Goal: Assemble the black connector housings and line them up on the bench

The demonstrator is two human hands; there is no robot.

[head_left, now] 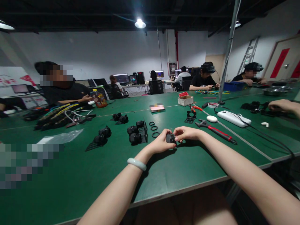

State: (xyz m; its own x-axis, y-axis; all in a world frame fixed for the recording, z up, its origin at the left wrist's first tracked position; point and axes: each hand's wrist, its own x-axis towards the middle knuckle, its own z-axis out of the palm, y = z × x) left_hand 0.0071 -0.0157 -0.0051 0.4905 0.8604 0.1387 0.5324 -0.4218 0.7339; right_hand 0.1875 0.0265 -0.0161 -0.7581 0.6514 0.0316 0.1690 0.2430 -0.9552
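Note:
A small black block-shaped part [170, 138] is held just above the green table, between my two hands. My left hand [161, 142] grips it from the left, thumb below and fingers over the top. From the other side, my right hand [185, 133] is closed with its fingertips pinched at the part's right edge. The fingers hide much of the part, so its exact kind does not show. Three black rings [154, 128] lie behind my left hand. To their left stands a cluster of black cylindrical parts on a bracket [136, 134].
Farther left are more black assemblies [99, 139]. On the right lie an adjustable wrench [217, 131], orange-handled pliers [197, 108], a white power bank [234, 118] with a cable, and a black bracket [191, 115]. A co-worker's hand [283, 106] reaches in at far right.

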